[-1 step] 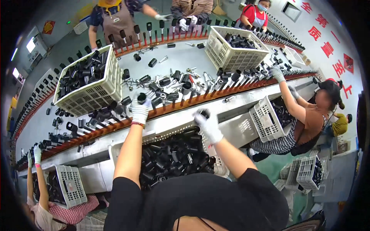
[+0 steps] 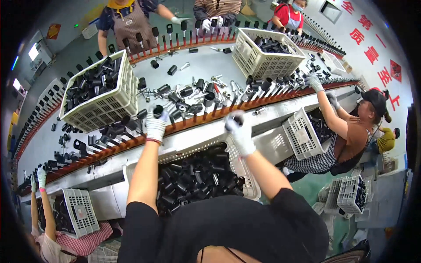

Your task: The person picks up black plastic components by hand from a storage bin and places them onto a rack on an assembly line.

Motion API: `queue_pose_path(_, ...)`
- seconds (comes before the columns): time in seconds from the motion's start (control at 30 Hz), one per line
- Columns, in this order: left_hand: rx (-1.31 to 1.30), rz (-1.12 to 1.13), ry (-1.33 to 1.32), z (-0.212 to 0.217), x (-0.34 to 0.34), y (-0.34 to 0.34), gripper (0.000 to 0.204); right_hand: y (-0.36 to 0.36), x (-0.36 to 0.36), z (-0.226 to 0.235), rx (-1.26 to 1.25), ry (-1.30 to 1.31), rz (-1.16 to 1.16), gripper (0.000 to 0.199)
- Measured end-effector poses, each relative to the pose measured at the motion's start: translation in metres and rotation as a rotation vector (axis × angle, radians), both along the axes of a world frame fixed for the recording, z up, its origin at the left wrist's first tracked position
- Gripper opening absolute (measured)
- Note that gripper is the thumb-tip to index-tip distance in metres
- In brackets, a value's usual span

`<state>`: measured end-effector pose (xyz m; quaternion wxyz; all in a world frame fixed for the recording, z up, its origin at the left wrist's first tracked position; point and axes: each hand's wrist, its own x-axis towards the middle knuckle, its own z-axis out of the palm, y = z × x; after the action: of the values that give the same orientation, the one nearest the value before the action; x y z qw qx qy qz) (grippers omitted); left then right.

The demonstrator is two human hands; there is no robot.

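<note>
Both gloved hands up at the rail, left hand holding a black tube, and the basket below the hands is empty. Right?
Not quite. In the head view the white basket below the hands is full of black tubes, not empty. The rest holds: the left hand holds a black tube at the rail, and the right hand is up too.

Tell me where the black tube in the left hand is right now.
In the head view, the left hand holds the black tube left of centre, over the orange rail, just right of the white crate.

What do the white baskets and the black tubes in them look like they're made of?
White baskets: likely moulded plastic, matte, with a regular lattice of holes in the walls. Black tubes: probably plastic or rubber, with a dull sheen on smooth round walls; the pictures can't settle which.
</note>
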<state>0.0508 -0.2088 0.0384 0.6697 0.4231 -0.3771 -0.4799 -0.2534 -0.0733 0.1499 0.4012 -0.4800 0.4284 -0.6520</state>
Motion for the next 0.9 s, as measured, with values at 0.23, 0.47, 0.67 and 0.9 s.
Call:
queue_pose_path(0.23, 0.081, 0.19, -0.471, -0.014, 0.094, 0.031, 0.024, -0.124, 0.017, 0.008, -0.018, -0.087, -0.094, 0.02)
queue_pose_path(0.47, 0.029, -0.04, -0.971, 0.056, -0.009, 0.188, 0.02, -0.136, 0.06, -0.03, -0.05, 0.011, -0.068, 0.021)
queue_pose_path(0.67, 0.14, -0.809, -1.87, 0.002, -0.046, 0.259, 0.044, -0.138, 0.124, -0.025, -0.042, 0.403, -0.058, 0.039)
queue_pose_path(0.9, 0.381, -0.796, -1.763, -0.004, -0.03, 0.265, 0.044, 0.022, 0.103, -0.036, 0.0, 1.079, 0.549, 0.032)
